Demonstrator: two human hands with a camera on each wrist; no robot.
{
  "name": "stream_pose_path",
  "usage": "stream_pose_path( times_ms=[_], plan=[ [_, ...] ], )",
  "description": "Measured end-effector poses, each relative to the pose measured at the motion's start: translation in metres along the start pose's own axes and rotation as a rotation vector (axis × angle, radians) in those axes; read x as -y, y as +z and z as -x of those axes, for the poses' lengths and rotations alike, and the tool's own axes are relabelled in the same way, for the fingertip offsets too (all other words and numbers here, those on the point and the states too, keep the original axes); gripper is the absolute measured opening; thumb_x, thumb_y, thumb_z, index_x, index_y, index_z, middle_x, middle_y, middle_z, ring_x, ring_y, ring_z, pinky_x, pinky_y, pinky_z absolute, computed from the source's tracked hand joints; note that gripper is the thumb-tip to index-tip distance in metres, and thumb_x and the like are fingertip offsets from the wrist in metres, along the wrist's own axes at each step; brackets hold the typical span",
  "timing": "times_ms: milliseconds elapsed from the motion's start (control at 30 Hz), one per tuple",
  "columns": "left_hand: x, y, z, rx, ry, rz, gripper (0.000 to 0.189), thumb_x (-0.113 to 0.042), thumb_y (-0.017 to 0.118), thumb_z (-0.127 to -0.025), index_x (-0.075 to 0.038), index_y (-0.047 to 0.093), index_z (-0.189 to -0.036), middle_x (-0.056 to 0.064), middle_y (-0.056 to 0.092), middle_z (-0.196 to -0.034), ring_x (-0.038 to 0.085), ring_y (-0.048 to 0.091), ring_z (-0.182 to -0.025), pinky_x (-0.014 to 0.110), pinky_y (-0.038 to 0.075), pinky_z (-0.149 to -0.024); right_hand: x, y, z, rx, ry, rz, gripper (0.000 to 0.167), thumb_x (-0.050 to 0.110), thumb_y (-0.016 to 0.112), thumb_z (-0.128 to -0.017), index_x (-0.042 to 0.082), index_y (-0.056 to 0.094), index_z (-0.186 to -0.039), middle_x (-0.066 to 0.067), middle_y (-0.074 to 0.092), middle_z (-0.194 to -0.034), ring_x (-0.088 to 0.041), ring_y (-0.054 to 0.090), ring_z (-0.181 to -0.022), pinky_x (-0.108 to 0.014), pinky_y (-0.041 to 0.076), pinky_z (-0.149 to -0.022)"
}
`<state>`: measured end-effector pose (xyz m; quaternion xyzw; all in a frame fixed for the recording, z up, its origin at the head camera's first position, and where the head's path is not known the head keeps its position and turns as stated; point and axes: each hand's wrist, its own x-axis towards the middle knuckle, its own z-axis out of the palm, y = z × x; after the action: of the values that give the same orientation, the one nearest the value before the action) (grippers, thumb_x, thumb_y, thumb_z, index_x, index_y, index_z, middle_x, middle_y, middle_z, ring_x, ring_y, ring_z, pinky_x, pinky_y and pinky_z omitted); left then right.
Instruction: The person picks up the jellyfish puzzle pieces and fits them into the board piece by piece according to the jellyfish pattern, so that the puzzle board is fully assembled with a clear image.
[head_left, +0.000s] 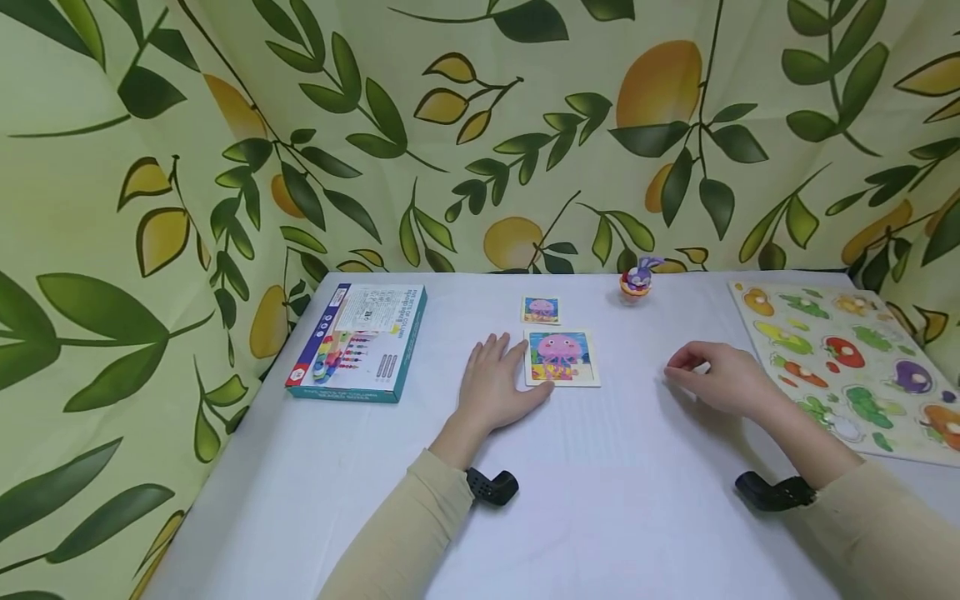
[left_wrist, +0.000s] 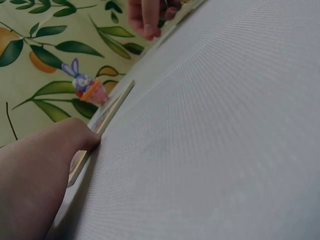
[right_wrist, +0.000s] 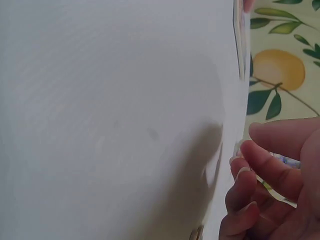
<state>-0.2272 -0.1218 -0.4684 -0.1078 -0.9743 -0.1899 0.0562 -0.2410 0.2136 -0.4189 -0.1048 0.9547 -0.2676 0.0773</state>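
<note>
A square puzzle board (head_left: 562, 358) with a pink jellyfish picture lies mid-table. My left hand (head_left: 493, 385) is spread flat at its left side, fingers straight, the thumb at its lower edge. In the left wrist view, the thumb (left_wrist: 86, 137) overlaps the board's edge. Just beyond the board lies a small card (head_left: 542, 310) with a matching pink creature. Over the table to the right, my right hand (head_left: 716, 379) hovers with loosely bent fingers. The right wrist view shows nothing between its fingertips (right_wrist: 243, 175).
At the left lies a teal-edged toy box (head_left: 360, 342). A small purple rabbit figure (head_left: 637, 279) stands at the back. On the right, a large board (head_left: 795, 329) of fruit and vegetable pictures reaches under the right forearm. Leaf-patterned cloth (head_left: 480, 108) hangs behind.
</note>
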Motion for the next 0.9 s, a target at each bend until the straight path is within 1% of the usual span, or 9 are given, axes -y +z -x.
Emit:
stream_pose_path(
  times_ms=[100, 200, 300, 400, 500, 600, 667, 800, 900],
  plan=[
    [-0.001, 0.000, 0.000, -0.005, 0.003, 0.001, 0.081, -0.067, 0.060, -0.089, -0.016, 0.051, -0.152, 0.012, 0.037, -0.162, 0.030, 0.024, -0.153, 0.046, 0.010, -0.126, -0.012, -0.005, 0.007, -0.006, 0.016, 0.013, 0.033, 0.032, 0.069, -0.098, 0.004, 0.069, -0.114, -0.012, 0.067, -0.102, -0.027, 0.057, -0.086, -0.037, 0.050, -0.066],
    [-0.002, 0.001, 0.000, -0.003, 0.008, 0.005, 0.081, -0.066, 0.061, -0.089, -0.016, 0.052, -0.152, 0.012, 0.038, -0.162, 0.031, 0.025, -0.153, 0.046, 0.011, -0.126, -0.023, -0.008, 0.016, -0.011, 0.037, 0.029, 0.033, 0.028, 0.071, -0.096, 0.002, 0.068, -0.117, -0.015, 0.067, -0.107, -0.032, 0.059, -0.093, -0.046, 0.053, -0.074],
    [-0.003, 0.002, 0.001, 0.002, 0.009, 0.004, 0.081, -0.067, 0.060, -0.089, -0.016, 0.052, -0.152, 0.012, 0.038, -0.161, 0.030, 0.025, -0.153, 0.046, 0.011, -0.126, -0.034, -0.010, 0.024, -0.025, 0.034, 0.045, 0.033, 0.023, 0.072, -0.094, 0.001, 0.067, -0.119, -0.019, 0.067, -0.110, -0.036, 0.060, -0.097, -0.053, 0.052, -0.077],
    [-0.003, 0.002, 0.000, 0.000, 0.005, 0.005, 0.081, -0.067, 0.060, -0.089, -0.017, 0.051, -0.152, 0.012, 0.038, -0.162, 0.030, 0.024, -0.153, 0.045, 0.010, -0.126, -0.041, -0.012, 0.030, -0.046, 0.016, 0.057, 0.035, 0.022, 0.073, -0.093, 0.000, 0.066, -0.120, -0.023, 0.066, -0.114, -0.037, 0.060, -0.098, -0.054, 0.052, -0.077],
    [-0.003, 0.001, 0.000, -0.011, 0.004, 0.008, 0.081, -0.067, 0.060, -0.089, -0.016, 0.052, -0.152, 0.012, 0.039, -0.161, 0.031, 0.025, -0.153, 0.046, 0.010, -0.126, -0.045, -0.014, 0.034, -0.061, 0.002, 0.071, 0.037, 0.023, 0.074, -0.093, 0.000, 0.065, -0.121, -0.025, 0.066, -0.116, -0.037, 0.060, -0.097, -0.050, 0.051, -0.075],
    [-0.002, -0.001, 0.000, -0.011, 0.002, 0.014, 0.081, -0.066, 0.060, -0.089, -0.016, 0.052, -0.152, 0.013, 0.039, -0.161, 0.031, 0.025, -0.153, 0.046, 0.011, -0.126, -0.048, -0.016, 0.037, -0.065, 0.012, 0.072, 0.040, 0.024, 0.074, -0.092, -0.001, 0.065, -0.122, -0.028, 0.064, -0.119, -0.038, 0.059, -0.097, -0.048, 0.050, -0.074],
    [-0.002, -0.001, 0.001, -0.007, 0.000, 0.017, 0.081, -0.066, 0.061, -0.089, -0.016, 0.052, -0.151, 0.013, 0.039, -0.161, 0.032, 0.025, -0.153, 0.047, 0.011, -0.126, -0.050, -0.016, 0.038, -0.066, 0.023, 0.071, 0.042, 0.025, 0.074, -0.092, -0.002, 0.064, -0.123, -0.030, 0.063, -0.120, -0.041, 0.058, -0.099, -0.051, 0.050, -0.074],
    [-0.001, -0.001, 0.003, -0.008, 0.000, 0.024, 0.080, -0.065, 0.062, -0.089, -0.015, 0.053, -0.151, 0.013, 0.040, -0.160, 0.032, 0.025, -0.153, 0.047, 0.011, -0.126, -0.054, -0.018, 0.040, -0.060, 0.049, 0.069, 0.049, 0.028, 0.075, -0.092, -0.006, 0.061, -0.124, -0.032, 0.062, -0.117, -0.046, 0.056, -0.102, -0.062, 0.049, -0.078],
    [-0.002, -0.002, 0.003, -0.014, 0.005, 0.028, 0.080, -0.065, 0.062, -0.089, -0.015, 0.053, -0.151, 0.013, 0.039, -0.160, 0.032, 0.025, -0.153, 0.046, 0.010, -0.126, -0.056, -0.020, 0.041, -0.049, 0.062, 0.079, 0.053, 0.031, 0.076, -0.092, -0.007, 0.061, -0.125, -0.030, 0.062, -0.115, -0.046, 0.055, -0.101, -0.064, 0.048, -0.079]
  ],
)
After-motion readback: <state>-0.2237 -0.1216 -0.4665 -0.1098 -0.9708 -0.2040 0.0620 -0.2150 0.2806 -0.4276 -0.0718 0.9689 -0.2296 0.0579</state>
